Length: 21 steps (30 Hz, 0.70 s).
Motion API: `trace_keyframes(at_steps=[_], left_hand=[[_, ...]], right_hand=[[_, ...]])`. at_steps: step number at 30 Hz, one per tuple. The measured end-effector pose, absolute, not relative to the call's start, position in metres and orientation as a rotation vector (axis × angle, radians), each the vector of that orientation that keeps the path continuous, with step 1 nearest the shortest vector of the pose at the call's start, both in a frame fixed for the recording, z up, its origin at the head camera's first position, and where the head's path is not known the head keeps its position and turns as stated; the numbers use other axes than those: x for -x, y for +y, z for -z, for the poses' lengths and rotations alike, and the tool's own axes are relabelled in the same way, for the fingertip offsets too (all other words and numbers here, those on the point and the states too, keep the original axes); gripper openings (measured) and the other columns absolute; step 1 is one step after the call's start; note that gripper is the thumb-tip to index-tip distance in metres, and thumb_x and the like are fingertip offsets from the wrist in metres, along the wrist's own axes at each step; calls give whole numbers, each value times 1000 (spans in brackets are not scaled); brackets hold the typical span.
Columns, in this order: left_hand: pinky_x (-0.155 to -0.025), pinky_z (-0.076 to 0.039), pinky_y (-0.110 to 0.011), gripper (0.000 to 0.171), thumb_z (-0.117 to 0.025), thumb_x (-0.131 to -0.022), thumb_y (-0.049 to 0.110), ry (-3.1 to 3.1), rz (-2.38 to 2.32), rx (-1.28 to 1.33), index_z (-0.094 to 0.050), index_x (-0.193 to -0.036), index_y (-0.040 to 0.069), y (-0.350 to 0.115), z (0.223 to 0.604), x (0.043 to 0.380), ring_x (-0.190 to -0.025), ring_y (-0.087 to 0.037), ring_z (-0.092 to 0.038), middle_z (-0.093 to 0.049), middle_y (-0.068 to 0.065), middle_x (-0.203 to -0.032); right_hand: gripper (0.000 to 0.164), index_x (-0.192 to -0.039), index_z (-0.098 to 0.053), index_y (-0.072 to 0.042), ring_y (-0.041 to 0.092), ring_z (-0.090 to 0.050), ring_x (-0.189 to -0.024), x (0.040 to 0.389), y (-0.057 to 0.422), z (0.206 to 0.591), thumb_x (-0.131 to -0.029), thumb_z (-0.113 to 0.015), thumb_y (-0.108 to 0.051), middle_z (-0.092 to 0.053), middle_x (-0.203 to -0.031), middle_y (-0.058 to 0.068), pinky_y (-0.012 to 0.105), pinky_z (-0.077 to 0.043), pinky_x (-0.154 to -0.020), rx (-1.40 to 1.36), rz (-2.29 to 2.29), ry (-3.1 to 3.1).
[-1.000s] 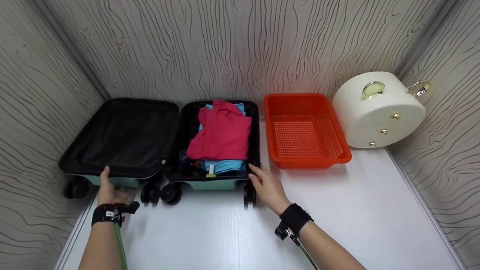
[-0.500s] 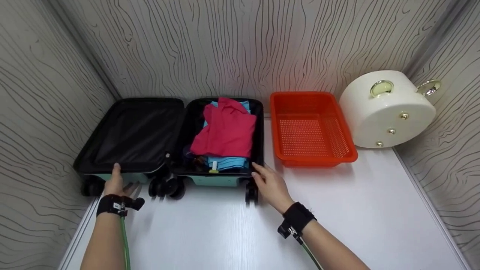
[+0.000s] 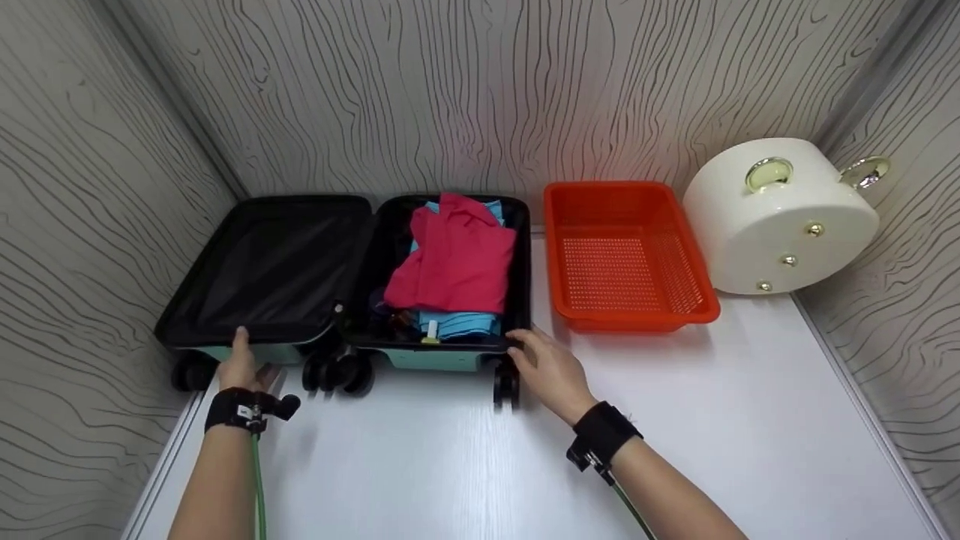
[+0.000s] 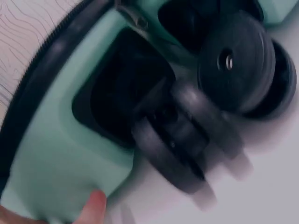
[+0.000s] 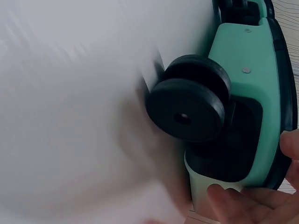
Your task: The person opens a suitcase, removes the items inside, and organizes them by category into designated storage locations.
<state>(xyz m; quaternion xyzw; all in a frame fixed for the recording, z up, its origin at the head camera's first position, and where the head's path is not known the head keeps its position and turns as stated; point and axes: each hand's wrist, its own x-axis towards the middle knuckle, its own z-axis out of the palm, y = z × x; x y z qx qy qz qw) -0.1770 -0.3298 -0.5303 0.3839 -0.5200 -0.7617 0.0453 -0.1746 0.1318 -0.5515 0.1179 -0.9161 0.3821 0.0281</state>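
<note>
My left hand (image 3: 241,366) is on the near edge of the open suitcase (image 3: 345,289), on the empty lid half w/ the black lining (image 3: 270,266). My thumb sits up on the black rim, and in the left wrist view a fingertip (image 4: 93,207) presses the mint green shell from below. So that hand pinches the edge of the lid half.

My right hand (image 3: 549,367) is at the near right corner of the other half, the full one. My fingers reach onto the black rim and my thumb is under the green corner, seen in the right wrist view (image 5: 233,200). That hand grips the corner too, fingers bent round it.

The suitcase lies flat and wide open on the white table (image 3: 465,465), at the back left, close to the wall. Its black wheels (image 3: 337,371) point at me. One wheel (image 5: 189,105) is just beside my right hand.

Inside the right half is a pink top (image 3: 457,259) on top of blue clothes (image 3: 454,324). A small white & yellow thing (image 3: 430,331) sits at the near edge, too small to tell what it is.

An orange basket (image 3: 626,259) sits just to the right of the suitcase, not touching it. Next to that, in the back right corner, is a big round cream box (image 3: 780,217) w/ gold studs.
</note>
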Motion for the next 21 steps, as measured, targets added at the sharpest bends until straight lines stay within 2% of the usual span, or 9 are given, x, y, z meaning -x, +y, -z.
trace_keyframes(at_steps=[2, 4, 6, 7, 10, 13, 15, 17, 21], left_hand=[[-121, -24, -37, 93, -44, -104, 51, -1586, 2239, -1214, 22, -161, 20, -328, 531, 181, -155, -30, -5, 16, -5, -169], [-122, -15, -34, 90, -46, -104, 46, -1614, 2096, -1218, 18, -163, 21, -322, 526, 186, -155, -24, 5, 15, -2, -170], [-122, -8, -32, 89, -48, -103, 42, -1675, 1939, -1177, 14, -164, 24, -315, 519, 189, -154, -19, 12, 15, 3, -169], [-122, -7, -31, 87, -49, -103, 40, -1709, 1868, -1114, 12, -164, 26, -309, 514, 190, -154, -17, 13, 14, 5, -169], [-122, -9, -33, 83, -52, -104, 33, -1847, 1732, -842, 4, -165, 31, -288, 498, 194, -153, -12, 7, 7, 10, -169], [-122, -14, -38, 79, -55, -104, 28, -2019, 1653, -504, -5, -166, 31, -262, 480, 198, -153, -12, -3, -2, 7, -169], [-122, -16, -42, 78, -56, -104, 28, -2164, 1606, -309, -9, -166, 27, -245, 468, 201, -153, -15, -8, -6, 2, -169], [-122, -18, -45, 77, -57, -104, 27, -2308, 1563, -139, -11, -166, 21, -230, 457, 205, -153, -21, -13, -11, -6, -169], [-121, -21, -48, 77, -56, -105, 32, -2612, 1512, 64, -12, -166, 12, -206, 443, 214, -153, -30, -17, -14, -15, -168]], right_hand=[[29, -130, -69, -22, 27, -68, -87, 177, 134, 551, -103, -63, -32, -60, -142, 12, 43, -55, -69, -373, -1142, -2842], [24, -125, -70, -22, 18, -59, -65, 179, 136, 549, -103, -63, -30, -65, -135, 6, 37, -49, -57, -382, -1113, -2851], [22, -122, -70, -22, 12, -47, -56, 180, 138, 547, -102, -64, -30, -68, -128, 1, 34, -45, -54, -386, -1105, -2863], [21, -121, -70, -22, 10, -47, -57, 181, 138, 546, -102, -65, -30, -68, -124, -2, 33, -45, -55, -385, -1098, -2868], [22, -121, -71, -21, 11, -54, -65, 181, 139, 542, -101, -66, -29, -69, -112, -2, 36, -49, -60, -386, -1113, -2882], [25, -123, -71, -20, 24, -66, -96, 182, 139, 537, -100, -66, -28, -67, -125, 8, 46, -55, -77, -383, -1125, -2913], [29, -126, -71, -19, 36, -61, -119, 184, 140, 532, -99, -66, -27, -60, -139, 18, 56, -52, -91, -394, -1148, -2949], [33, -128, -71, -17, 42, -46, -138, 187, 141, 526, -98, -66, -27, -46, -153, 24, 62, -42, -104, -406, -1173, -2985], [33, -126, -72, -14, 45, -37, -144, 194, 146, 513, -98, -65, -28, -40, -156, 25, 65, -32, -112, -410, -1206, -3032]])
